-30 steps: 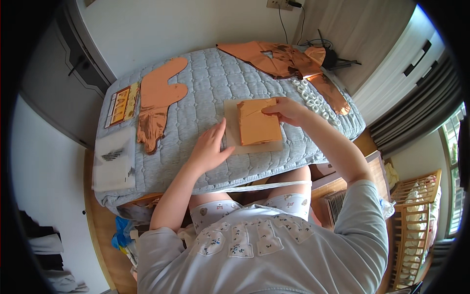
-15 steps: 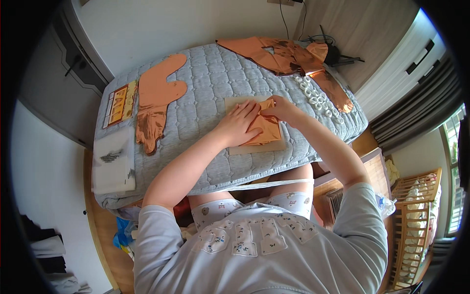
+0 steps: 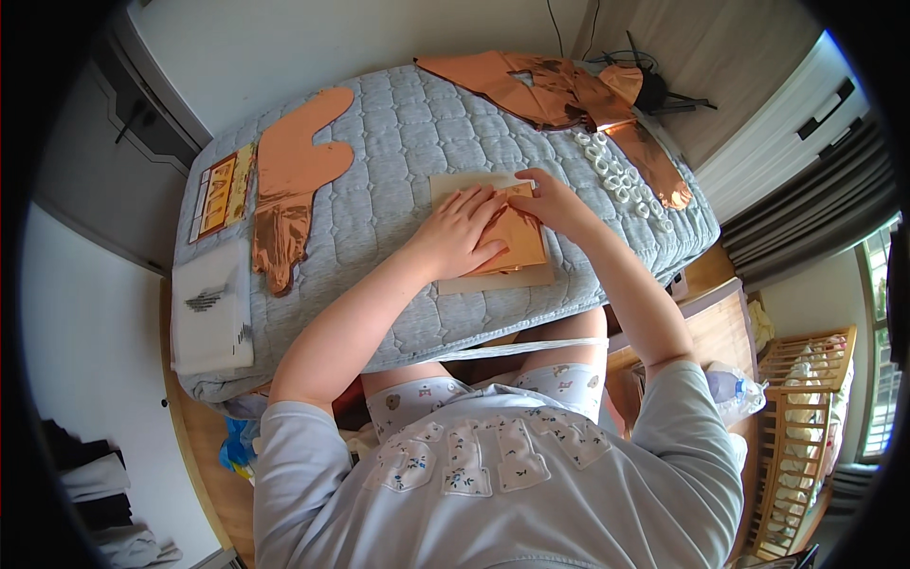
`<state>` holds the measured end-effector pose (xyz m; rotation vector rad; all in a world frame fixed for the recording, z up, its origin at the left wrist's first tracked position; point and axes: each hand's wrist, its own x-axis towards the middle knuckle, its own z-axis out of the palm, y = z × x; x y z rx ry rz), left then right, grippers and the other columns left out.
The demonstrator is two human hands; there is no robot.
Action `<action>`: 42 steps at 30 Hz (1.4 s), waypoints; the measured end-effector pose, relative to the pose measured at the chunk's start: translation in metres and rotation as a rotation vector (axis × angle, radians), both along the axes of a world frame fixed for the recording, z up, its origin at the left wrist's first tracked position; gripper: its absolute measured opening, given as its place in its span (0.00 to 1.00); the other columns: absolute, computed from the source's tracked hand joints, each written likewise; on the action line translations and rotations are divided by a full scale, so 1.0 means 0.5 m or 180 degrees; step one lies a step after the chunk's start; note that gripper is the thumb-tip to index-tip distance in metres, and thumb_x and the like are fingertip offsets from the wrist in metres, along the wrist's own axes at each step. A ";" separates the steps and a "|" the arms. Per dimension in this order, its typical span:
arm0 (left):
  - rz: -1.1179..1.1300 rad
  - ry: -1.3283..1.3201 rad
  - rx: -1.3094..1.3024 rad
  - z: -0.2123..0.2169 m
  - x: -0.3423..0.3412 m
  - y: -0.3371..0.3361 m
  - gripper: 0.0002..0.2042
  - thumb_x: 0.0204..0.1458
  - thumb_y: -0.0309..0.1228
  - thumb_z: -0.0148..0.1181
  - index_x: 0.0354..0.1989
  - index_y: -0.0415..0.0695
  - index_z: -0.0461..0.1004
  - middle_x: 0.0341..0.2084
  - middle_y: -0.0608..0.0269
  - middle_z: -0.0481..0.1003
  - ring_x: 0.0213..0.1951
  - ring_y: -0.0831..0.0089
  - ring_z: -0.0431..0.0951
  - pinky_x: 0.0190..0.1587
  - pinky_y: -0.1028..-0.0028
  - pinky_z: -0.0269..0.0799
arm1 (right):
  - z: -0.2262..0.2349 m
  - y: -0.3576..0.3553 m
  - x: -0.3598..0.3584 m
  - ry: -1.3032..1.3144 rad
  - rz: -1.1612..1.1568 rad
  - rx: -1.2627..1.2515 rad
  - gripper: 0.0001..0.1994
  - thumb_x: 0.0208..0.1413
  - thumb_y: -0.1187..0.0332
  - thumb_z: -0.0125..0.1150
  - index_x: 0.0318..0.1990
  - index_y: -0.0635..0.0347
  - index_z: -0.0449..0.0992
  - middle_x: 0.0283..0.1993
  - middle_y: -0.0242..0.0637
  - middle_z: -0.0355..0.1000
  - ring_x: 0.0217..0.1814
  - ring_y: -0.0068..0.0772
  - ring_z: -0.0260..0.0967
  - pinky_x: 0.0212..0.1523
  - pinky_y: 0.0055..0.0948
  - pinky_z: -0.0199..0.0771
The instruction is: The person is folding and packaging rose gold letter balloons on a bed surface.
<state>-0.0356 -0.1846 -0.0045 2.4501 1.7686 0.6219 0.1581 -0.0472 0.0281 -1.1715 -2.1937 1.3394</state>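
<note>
A folded copper foil sheet (image 3: 519,239) lies on a beige card (image 3: 493,281) on the grey quilted mat (image 3: 398,142). My left hand (image 3: 460,232) presses flat on the foil's left part with its fingers spread. My right hand (image 3: 553,197) pinches the foil's upper edge near its top right corner. Both hands touch the same foil piece.
A flat copper foil balloon (image 3: 284,190) lies at the mat's left, beside a printed packet (image 3: 220,190) and a white bag (image 3: 210,308). More crumpled copper foil (image 3: 550,90) and a row of white rings (image 3: 616,175) lie at the far right. A wooden rack (image 3: 796,427) stands at the right.
My left hand moved right from the bare mat onto the foil sheet. The foil, flat and square before, is now folded and creased under both hands.
</note>
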 end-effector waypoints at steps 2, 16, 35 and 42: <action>0.0005 0.0165 0.0094 -0.004 0.000 0.000 0.37 0.64 0.56 0.50 0.74 0.42 0.56 0.73 0.43 0.56 0.75 0.49 0.54 0.76 0.53 0.47 | 0.009 -0.006 -0.001 -0.0146 0.0086 0.0343 0.29 0.60 0.62 0.68 0.67 0.61 0.67 0.45 0.45 0.79 0.41 0.33 0.79 0.40 0.31 0.79; -0.0057 0.0517 0.0026 0.004 0.003 -0.008 0.39 0.65 0.57 0.48 0.76 0.43 0.52 0.74 0.41 0.53 0.75 0.45 0.51 0.76 0.52 0.47 | -0.016 -0.093 0.075 -0.1114 0.1418 0.2517 0.39 0.69 0.46 0.49 0.78 0.59 0.47 0.82 0.45 0.46 0.85 0.45 0.37 0.82 0.50 0.33; -0.0147 0.0566 -0.0090 0.010 -0.003 -0.011 0.31 0.67 0.51 0.47 0.76 0.55 0.56 0.74 0.51 0.58 0.75 0.50 0.54 0.76 0.53 0.45 | 0.031 -0.128 0.114 0.0103 0.0926 0.2507 0.30 0.60 0.64 0.64 0.70 0.60 0.67 0.68 0.52 0.68 0.71 0.54 0.63 0.74 0.50 0.55; -0.0285 0.0296 0.0033 0.004 -0.008 -0.002 0.28 0.69 0.47 0.45 0.76 0.56 0.58 0.74 0.53 0.58 0.75 0.53 0.54 0.75 0.54 0.46 | -0.075 -0.332 0.113 0.0419 0.0994 0.3177 0.24 0.50 0.67 0.69 0.58 0.57 0.79 0.62 0.38 0.73 0.63 0.43 0.70 0.63 0.43 0.68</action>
